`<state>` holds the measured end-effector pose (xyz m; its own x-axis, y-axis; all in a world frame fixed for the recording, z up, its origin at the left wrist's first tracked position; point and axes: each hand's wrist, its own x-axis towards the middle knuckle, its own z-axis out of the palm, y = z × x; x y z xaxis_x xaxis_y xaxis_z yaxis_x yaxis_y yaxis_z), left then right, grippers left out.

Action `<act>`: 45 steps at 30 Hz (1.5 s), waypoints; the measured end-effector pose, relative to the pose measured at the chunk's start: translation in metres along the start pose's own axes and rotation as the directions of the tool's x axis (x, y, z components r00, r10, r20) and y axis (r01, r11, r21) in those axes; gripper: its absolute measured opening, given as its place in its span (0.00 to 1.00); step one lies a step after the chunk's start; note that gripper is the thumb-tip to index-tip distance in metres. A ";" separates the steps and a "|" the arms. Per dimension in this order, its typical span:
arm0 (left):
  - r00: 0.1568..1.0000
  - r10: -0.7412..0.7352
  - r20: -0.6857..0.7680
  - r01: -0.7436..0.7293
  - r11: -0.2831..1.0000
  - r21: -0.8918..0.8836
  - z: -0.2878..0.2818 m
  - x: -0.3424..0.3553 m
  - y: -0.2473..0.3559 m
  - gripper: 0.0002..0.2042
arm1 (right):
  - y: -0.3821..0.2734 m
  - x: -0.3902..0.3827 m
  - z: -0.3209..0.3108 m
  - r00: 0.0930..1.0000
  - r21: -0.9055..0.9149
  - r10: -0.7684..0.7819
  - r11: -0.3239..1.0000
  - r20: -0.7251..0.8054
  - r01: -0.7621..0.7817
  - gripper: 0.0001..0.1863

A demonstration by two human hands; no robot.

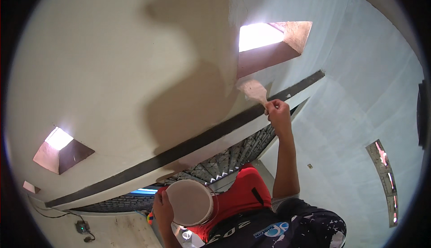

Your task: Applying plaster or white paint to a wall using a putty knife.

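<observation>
My right hand [279, 113] is closed around the handle of a wide, flat paintbrush [254, 91]. The brush's broad end is against or very near the wall, just below a small deep window [294, 35]; I cannot tell whether it touches. At the lower middle my left hand [163, 207] grips the side of a round, pale bucket [191, 202], its thumb near the rim. Off-white contents fill the bucket's mouth, and a thin wire handle hangs at its right side. My left fingers are partly hidden behind the bucket.
A dark-topped ledge [193, 147] runs across the cream wall [112, 68] below the brush. Under it lies dark metal latticework [224, 162]. Another small window [58, 140] is at left, with a wired electrical box [82, 226] below. A bluish-grey wall [341, 127] rises at right.
</observation>
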<state>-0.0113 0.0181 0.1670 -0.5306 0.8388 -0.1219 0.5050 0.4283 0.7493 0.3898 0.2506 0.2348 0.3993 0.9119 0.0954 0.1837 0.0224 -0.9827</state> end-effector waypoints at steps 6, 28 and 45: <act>0.995 -0.055 0.080 0.050 0.997 0.059 -0.006 -0.001 0.015 0.25 | 0.025 0.005 0.019 1.000 -0.108 -0.028 0.994 -0.013 0.027 0.12; 0.999 -0.029 0.032 0.027 0.998 0.060 0.005 0.009 -0.015 0.19 | 0.017 0.018 0.019 0.995 -0.059 -0.100 0.993 -0.018 0.099 0.12; 1.000 -0.001 0.005 0.000 1.000 0.031 0.001 0.009 -0.021 0.22 | 0.109 -0.018 0.004 0.984 0.014 0.176 0.984 -0.025 -0.176 0.11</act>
<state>-0.0255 0.0167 0.1494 -0.5273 0.8403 -0.1256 0.5258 0.4389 0.7286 0.3990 0.2379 0.1248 0.4477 0.8910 -0.0753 0.0983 -0.1328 -0.9863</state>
